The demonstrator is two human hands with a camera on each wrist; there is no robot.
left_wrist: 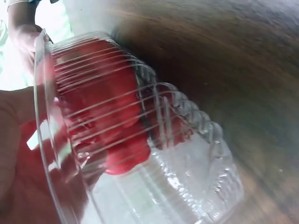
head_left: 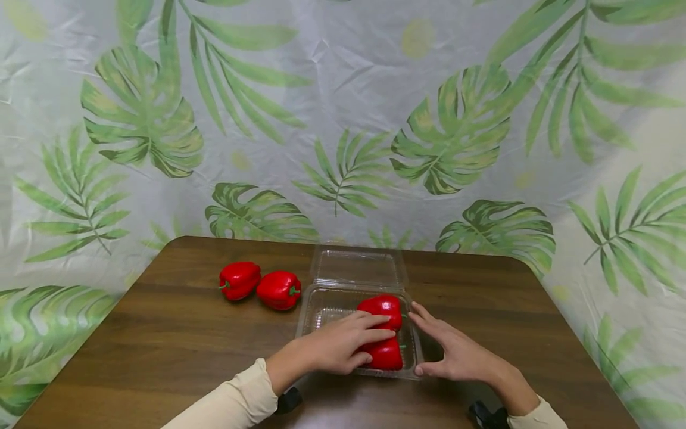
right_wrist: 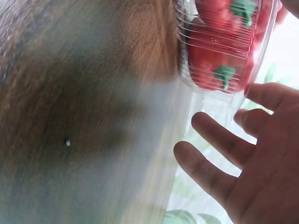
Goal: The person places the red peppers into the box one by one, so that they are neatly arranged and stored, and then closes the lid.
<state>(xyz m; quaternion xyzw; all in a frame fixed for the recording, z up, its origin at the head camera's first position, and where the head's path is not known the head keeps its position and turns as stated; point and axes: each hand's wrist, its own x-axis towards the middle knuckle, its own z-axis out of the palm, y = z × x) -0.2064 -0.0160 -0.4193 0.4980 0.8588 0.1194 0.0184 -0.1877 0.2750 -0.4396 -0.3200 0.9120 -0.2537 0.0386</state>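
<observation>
Two red bell peppers lie one behind the other in the right half of a clear plastic clamshell box [head_left: 306,319]. My left hand [head_left: 343,342] reaches over the box from the left, its fingers laid across the far pepper [head_left: 387,305] and the near pepper [head_left: 387,357]. Both show red through the ribbed wall [left_wrist: 100,88] in the left wrist view. On the other side, my right hand [head_left: 455,351] spreads its fingers, fingertips right at the box's right rim. Green stems [right_wrist: 224,74] point toward that hand.
Two more red peppers, one at the left [head_left: 239,280] and one beside it [head_left: 279,290], lie on the wooden table [head_left: 177,339] left of the box. The raised clear lid [head_left: 358,268] tilts back at the far edge. A leaf-print curtain [head_left: 354,89] hangs behind.
</observation>
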